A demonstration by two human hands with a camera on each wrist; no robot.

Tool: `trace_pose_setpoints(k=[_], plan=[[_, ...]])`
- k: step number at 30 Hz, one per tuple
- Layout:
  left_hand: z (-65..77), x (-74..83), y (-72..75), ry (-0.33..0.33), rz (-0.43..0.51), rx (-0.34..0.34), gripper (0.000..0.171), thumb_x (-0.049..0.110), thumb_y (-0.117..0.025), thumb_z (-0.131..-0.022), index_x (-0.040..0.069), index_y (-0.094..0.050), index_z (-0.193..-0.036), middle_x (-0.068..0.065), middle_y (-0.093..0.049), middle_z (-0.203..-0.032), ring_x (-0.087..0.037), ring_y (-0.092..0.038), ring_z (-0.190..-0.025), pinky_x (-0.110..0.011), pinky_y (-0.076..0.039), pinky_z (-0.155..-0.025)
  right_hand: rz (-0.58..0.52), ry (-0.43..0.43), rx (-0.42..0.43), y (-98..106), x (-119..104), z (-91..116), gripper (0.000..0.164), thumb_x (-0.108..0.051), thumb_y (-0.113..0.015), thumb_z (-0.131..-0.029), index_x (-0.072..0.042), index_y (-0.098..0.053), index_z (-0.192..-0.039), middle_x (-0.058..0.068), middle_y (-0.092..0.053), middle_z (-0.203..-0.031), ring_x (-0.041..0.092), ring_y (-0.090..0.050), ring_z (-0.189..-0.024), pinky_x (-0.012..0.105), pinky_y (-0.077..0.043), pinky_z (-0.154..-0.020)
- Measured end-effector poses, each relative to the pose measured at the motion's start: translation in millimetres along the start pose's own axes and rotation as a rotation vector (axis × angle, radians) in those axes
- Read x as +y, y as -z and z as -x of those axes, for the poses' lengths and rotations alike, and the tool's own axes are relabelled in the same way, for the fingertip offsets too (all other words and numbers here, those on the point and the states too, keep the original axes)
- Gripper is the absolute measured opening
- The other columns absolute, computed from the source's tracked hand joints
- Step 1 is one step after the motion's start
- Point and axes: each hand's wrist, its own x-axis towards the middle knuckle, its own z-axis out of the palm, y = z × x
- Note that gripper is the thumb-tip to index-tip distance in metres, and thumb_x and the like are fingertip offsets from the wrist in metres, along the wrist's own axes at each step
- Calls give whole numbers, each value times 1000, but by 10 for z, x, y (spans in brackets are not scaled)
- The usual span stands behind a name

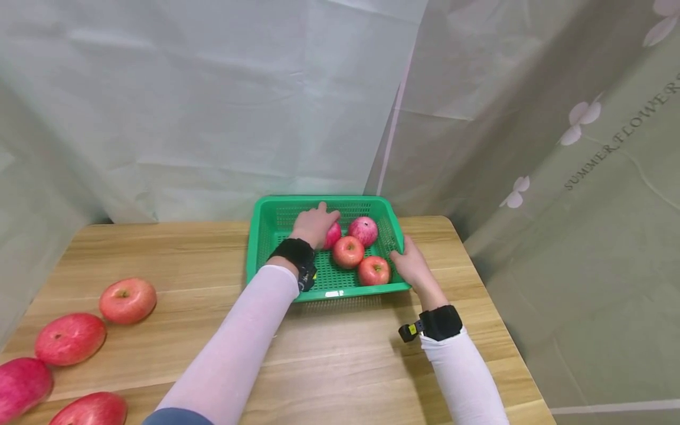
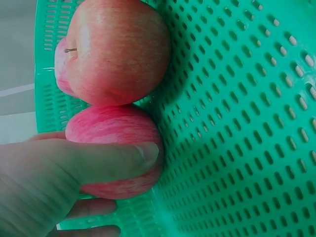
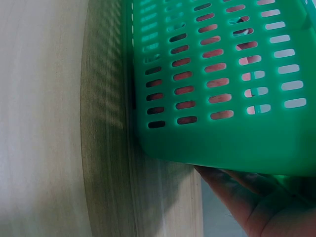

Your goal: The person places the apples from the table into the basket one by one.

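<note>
A green perforated basket (image 1: pixel 372 290) stands at the back of the table with several red apples in it. Inside it, my left hand (image 1: pixel 313 226) grips a dark pink apple (image 2: pixel 116 123), the thumb laid across its side in the left wrist view. Against that fruit sits a paler apple (image 2: pixel 118 52). A streaked pink apple (image 1: pixel 363 231) and a front apple (image 1: pixel 374 270) lie farther right in the basket. My right hand (image 1: pixel 413 265) holds the basket's right side at the rim, thumb inside; in the right wrist view its fingers (image 3: pixel 232 195) are partly hidden by the basket wall.
On the left of the wooden table (image 1: pixel 340 360) lie several more apples, among them a round apple (image 1: pixel 127 300) and a redder apple (image 1: pixel 71 339). A pale curtain (image 1: pixel 212 118) hangs behind the basket, and a printed curtain (image 1: pixel 579 248) borders the right edge.
</note>
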Motion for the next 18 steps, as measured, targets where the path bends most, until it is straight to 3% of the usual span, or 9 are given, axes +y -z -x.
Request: trace_pose_setpoints(k=[18], plan=[[59,32,145,-16,-17,-30,82,13,-88,-83,20,-52,-157,-21,-49,-149,-41,-56,-131,-56,-55,-100,10,-5,-2,2,-8,-1,56,-11,-49,-108,-1,-34,-161,24,-47,-157,40,-44,-145,60,-36,-119]])
